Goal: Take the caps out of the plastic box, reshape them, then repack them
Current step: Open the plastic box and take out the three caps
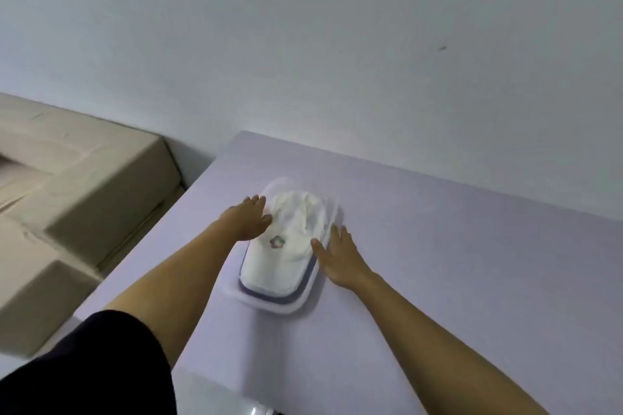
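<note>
- Middle of the frame: clear plastic box (281,307), flat on a pale purple table (455,263), long side running from lower left to upper right.
- Inside the box, filling most of it: white cap (286,266) with a small flower badge (277,241) near its centre.
- Just under the cap's lower edge: a dark blue band (269,295), too blurred to identify.
- Lid on or off: impossible to tell through the blur.
- Left hand (247,219), beside the upper half of the box: open, palm down, fingers straight and close together, thumb side against the box's left edge, gripping nothing.
- Right hand (338,258), at the box's right edge: also open, fingers stretched toward the top of the frame, thumb touching the side of the box next to the cap, holding nothing.
- Bare forearms reaching in from the bottom of the frame, one on each side of the box.
- Lower left corner: dark sleeve (84,367).
- Left of the frame, past the table's edge: beige cushions (84,185), blurred.
- Upper half: plain pale wall (303,44), with one small dark mark (441,48) at upper right.
</note>
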